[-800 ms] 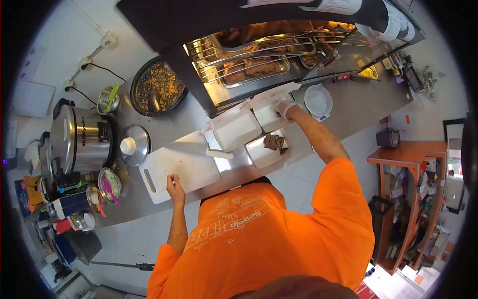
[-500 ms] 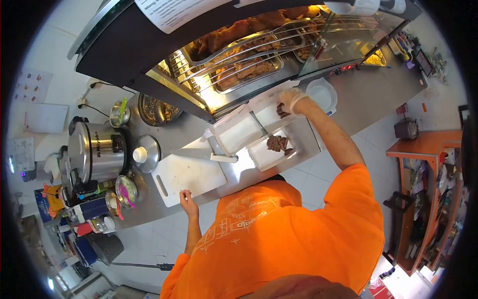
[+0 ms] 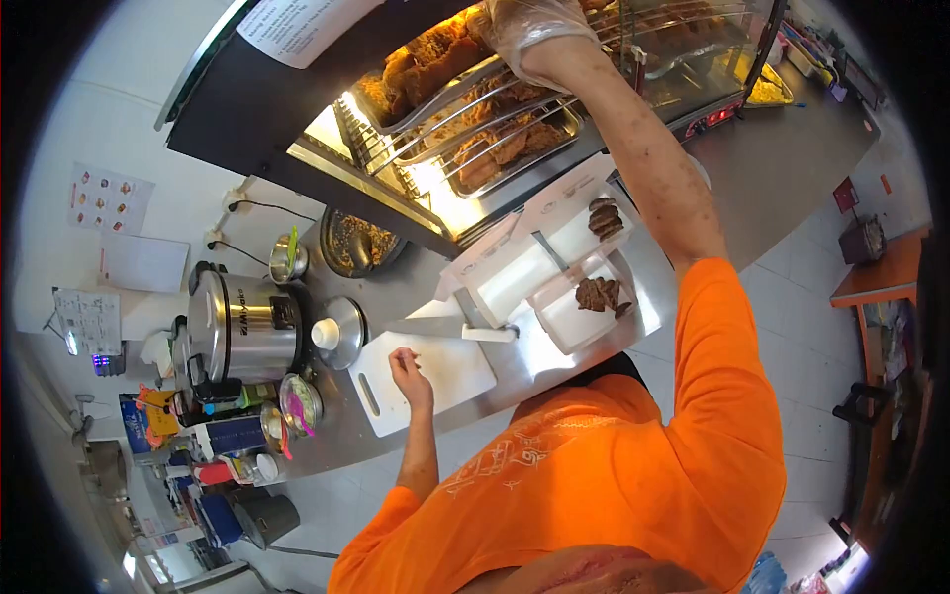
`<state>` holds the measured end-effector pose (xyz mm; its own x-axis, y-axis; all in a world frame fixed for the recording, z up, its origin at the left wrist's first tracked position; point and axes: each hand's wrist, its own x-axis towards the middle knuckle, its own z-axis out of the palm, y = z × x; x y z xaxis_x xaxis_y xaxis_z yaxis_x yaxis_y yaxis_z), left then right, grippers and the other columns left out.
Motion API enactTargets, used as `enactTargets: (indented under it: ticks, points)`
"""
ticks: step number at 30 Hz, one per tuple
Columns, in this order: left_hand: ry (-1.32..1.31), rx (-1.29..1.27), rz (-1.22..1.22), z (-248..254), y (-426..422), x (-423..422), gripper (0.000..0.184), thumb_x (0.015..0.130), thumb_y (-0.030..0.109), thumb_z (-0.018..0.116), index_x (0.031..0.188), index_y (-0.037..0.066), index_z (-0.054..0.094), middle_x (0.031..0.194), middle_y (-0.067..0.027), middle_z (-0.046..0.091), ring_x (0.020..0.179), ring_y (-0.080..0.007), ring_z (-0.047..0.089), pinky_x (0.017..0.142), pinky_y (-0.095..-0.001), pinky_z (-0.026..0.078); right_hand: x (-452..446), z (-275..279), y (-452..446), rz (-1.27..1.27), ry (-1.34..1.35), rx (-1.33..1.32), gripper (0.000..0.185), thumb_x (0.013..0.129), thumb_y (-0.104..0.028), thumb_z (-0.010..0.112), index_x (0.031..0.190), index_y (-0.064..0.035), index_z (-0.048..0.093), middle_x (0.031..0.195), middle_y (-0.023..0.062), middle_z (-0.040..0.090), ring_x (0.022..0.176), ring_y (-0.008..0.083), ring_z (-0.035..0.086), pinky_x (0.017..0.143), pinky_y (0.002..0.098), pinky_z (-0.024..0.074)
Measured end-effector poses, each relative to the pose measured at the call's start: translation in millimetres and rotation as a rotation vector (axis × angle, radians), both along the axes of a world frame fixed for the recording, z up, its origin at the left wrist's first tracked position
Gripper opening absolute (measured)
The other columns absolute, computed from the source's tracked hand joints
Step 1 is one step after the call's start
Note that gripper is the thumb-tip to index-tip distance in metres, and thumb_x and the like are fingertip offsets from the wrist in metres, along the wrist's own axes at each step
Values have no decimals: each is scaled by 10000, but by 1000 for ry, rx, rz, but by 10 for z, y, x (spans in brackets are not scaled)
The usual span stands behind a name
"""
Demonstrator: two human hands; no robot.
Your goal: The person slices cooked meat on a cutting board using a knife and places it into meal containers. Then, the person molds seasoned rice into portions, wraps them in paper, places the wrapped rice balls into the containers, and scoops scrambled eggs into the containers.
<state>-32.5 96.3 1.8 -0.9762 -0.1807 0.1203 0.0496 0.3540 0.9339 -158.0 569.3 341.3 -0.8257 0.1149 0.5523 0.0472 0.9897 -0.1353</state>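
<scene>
A gloved right hand (image 3: 534, 35) reaches into the heated cabinet (image 3: 317, 163), over its metal rails and near the fried meat (image 3: 426, 74); its fingers are out of sight, so I cannot tell whether they grip anything. The left hand (image 3: 408, 374) is bent above the cutting board (image 3: 460, 386), fingers loosely curled; anything pinched there is too small to tell. Between cabinet and board, open white boxes (image 3: 510, 275) lie in a row, long axis slanting from lower left to upper right, with sliced meat (image 3: 606, 219) at the far right end. Nearer the person, a white tray (image 3: 559, 322) holds more slices. A knife (image 3: 426, 326) lies along the board's far edge, handle to the right. A cooker (image 3: 247, 322), lid (image 3: 343, 335) and bowl (image 3: 300, 403) crowd the left. The right forearm covers part of the counter (image 3: 762, 168).
</scene>
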Motion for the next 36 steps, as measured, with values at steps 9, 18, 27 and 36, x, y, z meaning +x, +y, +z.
enactTargets:
  ticks: [9,18,27,36]
  points:
    - [-145,91,102,262,17,582,175,1021,246,486,965,88,537,851,7,552,773,-84,502,661,-229,381,-1497,-130,342,-75,-212,64,346,862,-240,630,1169,-79,627,1164,120,646,1086,324,606,890,444,493]
    - [-162,168,191,167,4,739,187,1017,251,492,946,85,541,823,13,546,764,-80,495,620,-231,375,-1525,-196,540,-49,-111,209,363,855,-256,629,1174,-82,627,1155,121,648,1073,336,608,895,461,487]
    - [-149,184,102,252,137,597,194,1013,251,498,948,79,560,814,5,557,748,-81,487,633,-231,372,-1619,-181,420,-48,-45,268,381,848,-272,628,1180,-85,627,1146,122,649,1061,347,610,900,477,480]
    - [-79,187,164,164,-170,777,192,1017,232,488,940,70,558,817,-1,556,756,-92,492,641,-240,382,-1568,-307,350,-30,119,362,399,841,-287,628,1186,-87,627,1136,123,650,1048,358,612,905,494,474]
